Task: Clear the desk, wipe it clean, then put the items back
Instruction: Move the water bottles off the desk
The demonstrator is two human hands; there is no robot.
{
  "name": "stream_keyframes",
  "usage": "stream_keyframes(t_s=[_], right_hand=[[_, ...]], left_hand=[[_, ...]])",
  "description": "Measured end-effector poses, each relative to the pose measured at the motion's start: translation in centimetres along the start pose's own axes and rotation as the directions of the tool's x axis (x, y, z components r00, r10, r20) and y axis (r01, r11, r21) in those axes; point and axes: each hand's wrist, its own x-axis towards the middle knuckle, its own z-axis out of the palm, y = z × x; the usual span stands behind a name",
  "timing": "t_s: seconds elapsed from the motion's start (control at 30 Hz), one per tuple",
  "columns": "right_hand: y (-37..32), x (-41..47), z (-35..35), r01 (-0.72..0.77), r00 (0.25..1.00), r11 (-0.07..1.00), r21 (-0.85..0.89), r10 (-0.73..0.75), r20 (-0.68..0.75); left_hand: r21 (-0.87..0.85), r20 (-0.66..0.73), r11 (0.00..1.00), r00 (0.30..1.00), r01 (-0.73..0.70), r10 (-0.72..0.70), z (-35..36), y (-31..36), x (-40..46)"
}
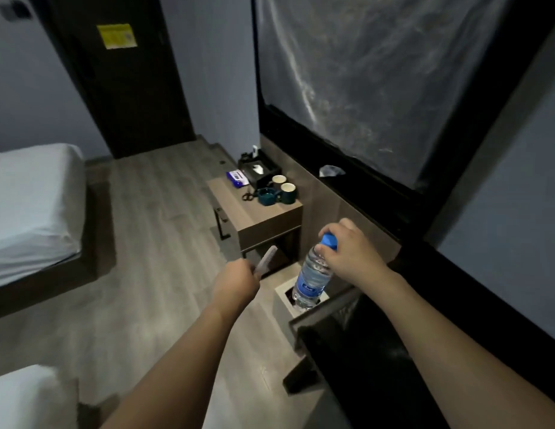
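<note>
Both forearms reach out over the wood floor (152, 212). Left hand (237, 281) grips a pale comb (267, 258); right hand (352, 255) holds a water bottle (312, 278) by its blue cap (329, 239), its base hanging over a small open bin (284, 289). Beyond, the desk (254, 218) carries two cups (284, 185), a teal ashtray (265, 195), a tissue box (257, 171) and a blue packet (237, 178). Open floor lies between desk and bed (31, 205).

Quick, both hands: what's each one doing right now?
Left hand: closed, holding a comb.
Right hand: closed, holding a water bottle by its blue cap.
</note>
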Motion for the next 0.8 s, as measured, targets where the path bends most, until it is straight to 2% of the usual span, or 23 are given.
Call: stream_keyframes(t_s=[0.23,0.5,0.8], right_hand=[[-6.9,8.0,7.5,-0.002,0.997,1.0,0.007,0.001,0.075],[-7.5,20.6,13.8,-0.007,0.98,1.0,0.015,0.003,0.201],[-6.7,33.9,18.0,-0.112,0.978,0.994,0.001,0.11,0.18]], left_hand=[[-0.087,0.019,0.987,0.991,0.137,-0.136,-4.7,-8.0,6.6],[-0.076,0.073,0.974,0.975,0.214,-0.209,-8.3,-12.9,17.9],[-0.055,0.128,0.987,0.982,0.15,-0.142,-10.1,-13.8,32.5]])
